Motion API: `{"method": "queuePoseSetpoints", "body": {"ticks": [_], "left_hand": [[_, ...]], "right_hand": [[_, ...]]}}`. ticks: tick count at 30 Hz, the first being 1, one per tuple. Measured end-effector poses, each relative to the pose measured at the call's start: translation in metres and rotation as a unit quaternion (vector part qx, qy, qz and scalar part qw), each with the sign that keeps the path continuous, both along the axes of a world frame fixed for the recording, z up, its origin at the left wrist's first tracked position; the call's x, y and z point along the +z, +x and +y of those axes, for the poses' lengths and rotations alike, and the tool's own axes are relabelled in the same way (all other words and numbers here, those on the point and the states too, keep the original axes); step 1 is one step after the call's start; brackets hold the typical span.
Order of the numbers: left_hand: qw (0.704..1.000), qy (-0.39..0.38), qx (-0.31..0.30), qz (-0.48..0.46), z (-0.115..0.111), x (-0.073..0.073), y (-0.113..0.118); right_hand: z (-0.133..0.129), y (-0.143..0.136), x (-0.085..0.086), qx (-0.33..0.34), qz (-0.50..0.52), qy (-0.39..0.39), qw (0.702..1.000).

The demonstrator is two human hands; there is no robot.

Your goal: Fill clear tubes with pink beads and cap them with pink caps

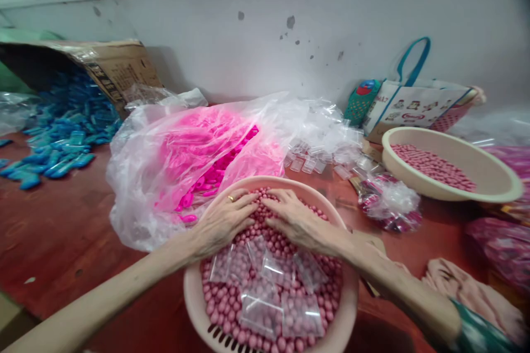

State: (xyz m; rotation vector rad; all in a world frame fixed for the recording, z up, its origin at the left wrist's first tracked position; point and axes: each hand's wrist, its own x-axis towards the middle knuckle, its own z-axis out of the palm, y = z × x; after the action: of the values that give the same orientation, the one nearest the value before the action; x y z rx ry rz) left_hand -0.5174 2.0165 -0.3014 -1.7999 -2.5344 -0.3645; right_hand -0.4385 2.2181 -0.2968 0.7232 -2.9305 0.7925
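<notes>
A pale pink basket [194, 292] full of small round pink beads [223, 306] stands at the bottom centre. Several clear flat plastic pieces [260, 306] lie on the beads in its near half. My left hand [227, 219], with a ring on one finger, rests on the beads at the far left side, fingers slightly spread. Opposite it, my right hand [292, 220] lies on the beads with its fingers apart, pointing toward the left hand. The fingertips of both hands are close together, with beads between them. Neither hand grips anything visible.
Behind the basket lies a clear bag of bright pink pieces [199, 143], beside loose clear plastic pieces [308, 160]. Blue pieces [62, 132] spill from a cardboard box [120, 69] at left. A cream basin [492, 176], printed bag [414, 107] and cloth [467, 287] are at right.
</notes>
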Motion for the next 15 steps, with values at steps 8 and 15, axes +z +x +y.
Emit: {"method": "queuePoseSetpoints", "body": {"ticks": [8, 15], "left_hand": [[0.998, -0.060, 0.016, -0.006, -0.002, -0.022, -0.013], [0.993, -0.081, 0.051, -0.067, -0.029, -0.019, 0.019]], "right_hand": [[0.012, 0.003, -0.017, -0.001, -0.021, 0.037, 0.999], [0.021, 0.047, -0.021, -0.057, 0.009, 0.007, 0.998]]}}
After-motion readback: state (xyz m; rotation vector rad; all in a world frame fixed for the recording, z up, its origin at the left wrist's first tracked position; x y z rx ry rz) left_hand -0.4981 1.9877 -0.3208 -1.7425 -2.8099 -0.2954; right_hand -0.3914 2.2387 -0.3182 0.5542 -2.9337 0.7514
